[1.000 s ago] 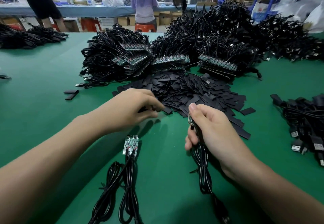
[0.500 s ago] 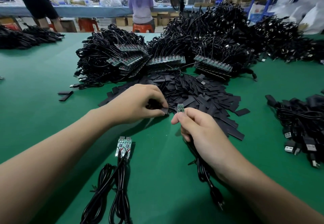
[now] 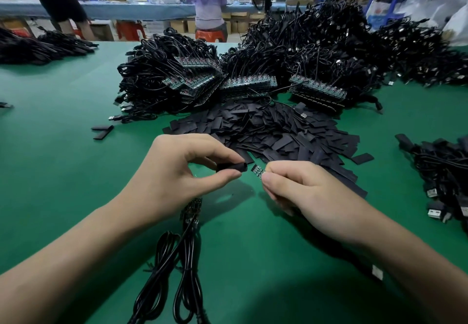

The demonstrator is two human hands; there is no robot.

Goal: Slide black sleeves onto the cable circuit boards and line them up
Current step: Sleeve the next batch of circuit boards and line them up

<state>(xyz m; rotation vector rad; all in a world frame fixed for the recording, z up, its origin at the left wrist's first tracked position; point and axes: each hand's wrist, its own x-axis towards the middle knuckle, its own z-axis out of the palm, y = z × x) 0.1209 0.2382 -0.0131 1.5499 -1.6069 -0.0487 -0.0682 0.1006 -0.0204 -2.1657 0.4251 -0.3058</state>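
Above the near middle of the green table [image 3: 63, 171], in front of the cable heap [image 3: 304, 52] and the loose sleeve pile [image 3: 278, 131], both hands are working just off the surface. Two coiled cables [image 3: 187, 260] are lying under the left wrist.

The left hand [image 3: 182, 171] is pinching one black sleeve [image 3: 231, 167] between thumb and fingers. The right hand [image 3: 304, 192] is pinching a circuit board [image 3: 257, 171] between thumb and forefinger, with its cable hidden behind the palm.

The sleeve's long axis is running left-right, with the open mouth facing right. The board tip is pointing left at that mouth, just beside it and not yet in. The axes are looking near-collinear, the board tilting slightly.

Judgement: the next move is calling for a short push along that shared axis.

The sleeve is looking matte and squeezed open into a tube. The board is looking small and dark, with a row of components showing.
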